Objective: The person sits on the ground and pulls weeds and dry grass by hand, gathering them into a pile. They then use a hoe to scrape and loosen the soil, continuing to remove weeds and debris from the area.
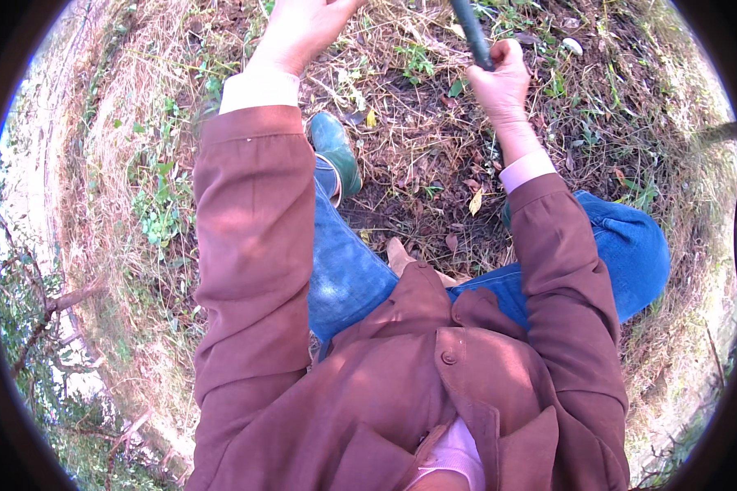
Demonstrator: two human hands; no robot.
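Observation:
Near the top edge, my right hand [500, 83] grips the lower end of a dark green rod-like handle [471, 34], which runs up out of the picture. My left hand [307, 30] reaches forward to the left of it; its fingers are mostly cut off by the top edge, so what they hold does not show. Both arms are in brown jacket sleeves with pale cuffs. Beneath the left forearm stands a green rubber boot [338, 153] at the end of a blue jeans leg [350, 264]. The other knee [629, 258] is bent out to the right.
Dry grass and leaf litter [405, 141] cover the ground, with green weeds [159, 208] at the left. A small white object [572, 46] lies at the upper right. Bare branches [52, 304] and foliage stand at the left rim. Something tan [399, 255] shows between the legs.

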